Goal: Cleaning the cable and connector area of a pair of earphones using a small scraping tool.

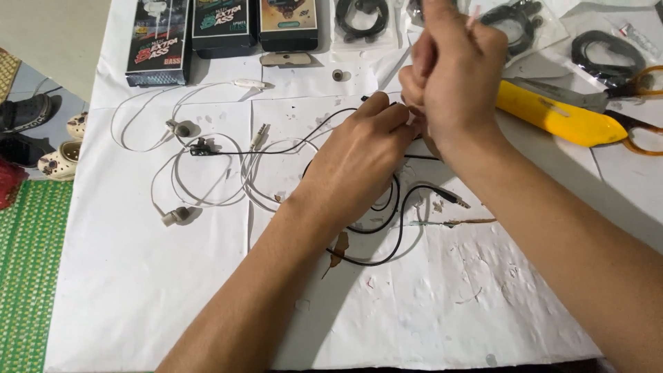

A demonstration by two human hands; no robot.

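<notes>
Hands are met over white paper sheets [173, 290] on the table. Left hand [359, 162] is laid flat-ish, fingers pinched on the black earphone cable [397, 235] near its upper end; right hand [452, 72] is closed in a fist above it, gripping the same cable end, exact contact hidden by the knuckles. Rest of the black cable is looped loose below the left hand, plug [456, 201] lying free beside the right forearm. White earphones [200, 173] are left untouched, spread left of the hands. Yellow cutter [552, 114] and scissors [632, 103] lie unused at right; boxes [224, 27] sit at top. Work judged mid-way: cable end being handled, nothing visibly finished or packed.
</notes>
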